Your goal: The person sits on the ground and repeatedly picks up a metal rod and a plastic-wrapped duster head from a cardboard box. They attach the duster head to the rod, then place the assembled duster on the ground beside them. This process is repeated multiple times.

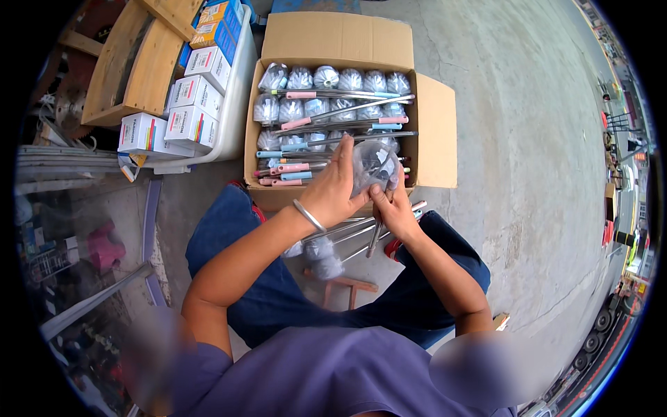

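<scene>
Appearing mostly filled, the brown cardboard box [438, 132] stands open, grey plastic-wrapped balls [326, 265] remaining outside, right hand's [394, 210] grip around a clear-plastic-wrapped grey bundle [374, 165], left hand's [329, 192] wide alongside.

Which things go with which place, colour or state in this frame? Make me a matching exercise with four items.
1. clear plastic
2. bracelet
3. cardboard box
4. white boxes

A. silver-coloured
B. to the left of the cardboard box
C. between the left hand and the right hand
D. flaps folded open

Pairs: 1-C, 2-A, 3-D, 4-B
</scene>
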A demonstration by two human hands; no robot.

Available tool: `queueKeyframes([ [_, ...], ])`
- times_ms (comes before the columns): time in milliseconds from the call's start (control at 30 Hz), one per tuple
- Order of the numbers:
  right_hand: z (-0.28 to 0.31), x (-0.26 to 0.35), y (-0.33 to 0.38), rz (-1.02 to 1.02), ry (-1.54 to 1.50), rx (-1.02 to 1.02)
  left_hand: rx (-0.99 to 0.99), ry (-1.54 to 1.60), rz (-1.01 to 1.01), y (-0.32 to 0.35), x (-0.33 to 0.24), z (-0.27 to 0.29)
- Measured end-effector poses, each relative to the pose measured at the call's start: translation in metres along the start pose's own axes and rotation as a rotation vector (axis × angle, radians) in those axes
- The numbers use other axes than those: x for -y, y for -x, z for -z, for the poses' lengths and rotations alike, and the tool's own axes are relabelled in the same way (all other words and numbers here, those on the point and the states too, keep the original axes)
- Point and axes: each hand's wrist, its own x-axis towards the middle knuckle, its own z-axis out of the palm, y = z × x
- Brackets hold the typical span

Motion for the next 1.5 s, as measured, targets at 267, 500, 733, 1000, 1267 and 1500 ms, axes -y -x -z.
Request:
queueKeyframes([
  [267,-0.003,0.009,-0.004,0.078,0.023,-0.014,-0.082,0.364,0.185,-0.005,-0.003,0.001],
  [500,0.008,0.011,-0.008,-0.074,0.041,0.078,0.019,0.674,0.168,-0.018,0.024,0.014],
  [733,0.018,0.028,-0.019,0.259,0.391,-0.383,-0.188,1.789,0.677,-0.03,0.033,0.042],
  [1000,0.003,0.107,0.005,1.064,1.051,-0.205,-0.31,1.975,0.58,-0.035,0.029,0.057],
  [1267,-0.023,0.069,-0.013,0.63,1.292,-0.186,-0.388,1.972,0.511,-0.038,0.024,0.045],
  [1500,-0.026,0.056,-0.019,0.588,1.278,-0.221,-0.475,1.672,0.422,-0.033,0.019,0.034],
])
